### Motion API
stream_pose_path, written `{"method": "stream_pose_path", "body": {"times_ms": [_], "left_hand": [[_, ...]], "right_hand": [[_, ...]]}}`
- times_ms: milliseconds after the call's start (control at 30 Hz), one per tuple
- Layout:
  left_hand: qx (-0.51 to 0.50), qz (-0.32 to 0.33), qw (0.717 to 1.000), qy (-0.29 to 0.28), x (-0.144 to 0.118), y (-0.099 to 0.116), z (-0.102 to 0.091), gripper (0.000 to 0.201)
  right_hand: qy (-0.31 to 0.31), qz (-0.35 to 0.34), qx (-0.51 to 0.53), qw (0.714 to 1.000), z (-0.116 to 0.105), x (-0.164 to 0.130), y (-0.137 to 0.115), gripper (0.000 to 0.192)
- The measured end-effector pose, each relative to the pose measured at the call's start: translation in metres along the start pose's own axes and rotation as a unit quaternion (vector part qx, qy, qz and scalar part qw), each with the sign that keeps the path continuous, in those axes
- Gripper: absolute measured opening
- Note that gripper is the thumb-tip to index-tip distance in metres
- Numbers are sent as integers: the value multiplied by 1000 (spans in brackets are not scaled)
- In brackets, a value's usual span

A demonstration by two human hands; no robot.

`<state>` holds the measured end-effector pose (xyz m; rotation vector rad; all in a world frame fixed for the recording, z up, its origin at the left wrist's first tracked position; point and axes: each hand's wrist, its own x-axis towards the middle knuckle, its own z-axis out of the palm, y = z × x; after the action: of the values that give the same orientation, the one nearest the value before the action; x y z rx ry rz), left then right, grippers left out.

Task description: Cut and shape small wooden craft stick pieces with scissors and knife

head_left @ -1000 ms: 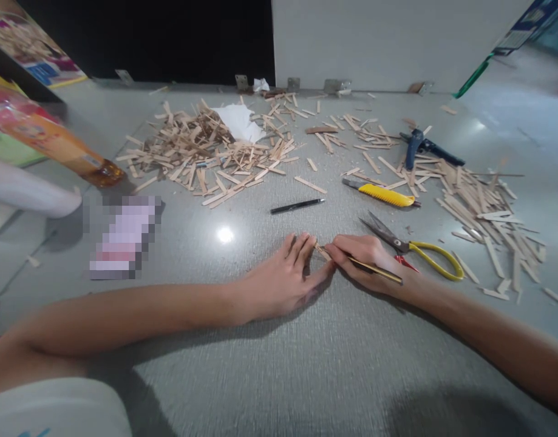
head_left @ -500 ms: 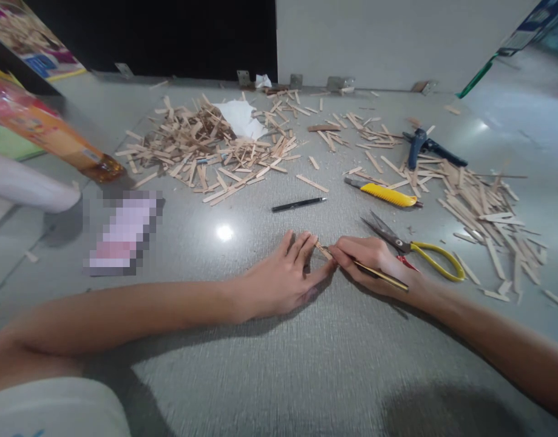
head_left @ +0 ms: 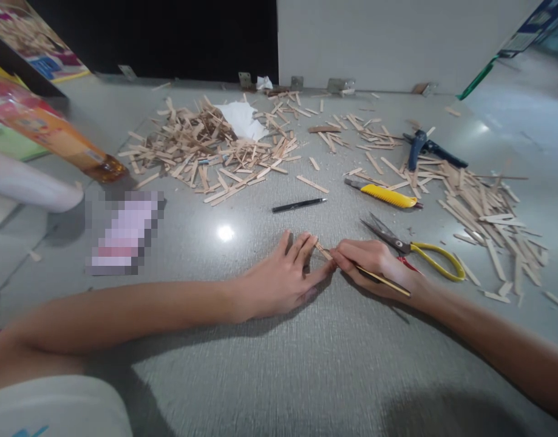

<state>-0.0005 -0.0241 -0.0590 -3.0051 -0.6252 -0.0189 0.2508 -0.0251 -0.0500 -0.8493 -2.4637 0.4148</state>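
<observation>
My left hand (head_left: pixel 285 276) lies flat on the grey floor, its fingertips pressing down a small wooden stick (head_left: pixel 323 250). My right hand (head_left: pixel 374 264) grips a thin yellow pencil (head_left: pixel 388 282) like a pen, tip touching that stick beside my left fingers. Yellow-handled scissors (head_left: pixel 415 247) lie just right of my right hand. A black pen (head_left: pixel 298 205) lies a little beyond my hands.
A big heap of cut wooden sticks (head_left: pixel 201 149) lies at the back left around white paper (head_left: pixel 241 120). More sticks (head_left: pixel 483 203) lie at the right. A yellow utility knife (head_left: pixel 385 194), a blue glue gun (head_left: pixel 427 147), an orange packet (head_left: pixel 55 139).
The hands stay almost still on the stick; my right hand and the pencil have shifted very slightly.
</observation>
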Motion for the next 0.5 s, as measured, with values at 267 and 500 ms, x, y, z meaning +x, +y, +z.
{"method": "stream_pose_path", "body": {"times_ms": [267, 500], "left_hand": [[15, 1, 1000, 5, 0, 0, 1, 63], [23, 56, 997, 55, 2, -3, 8, 65]], "right_hand": [[21, 10, 6, 1000, 5, -2, 2, 37], [105, 123, 3, 987, 10, -7, 1, 44]]}}
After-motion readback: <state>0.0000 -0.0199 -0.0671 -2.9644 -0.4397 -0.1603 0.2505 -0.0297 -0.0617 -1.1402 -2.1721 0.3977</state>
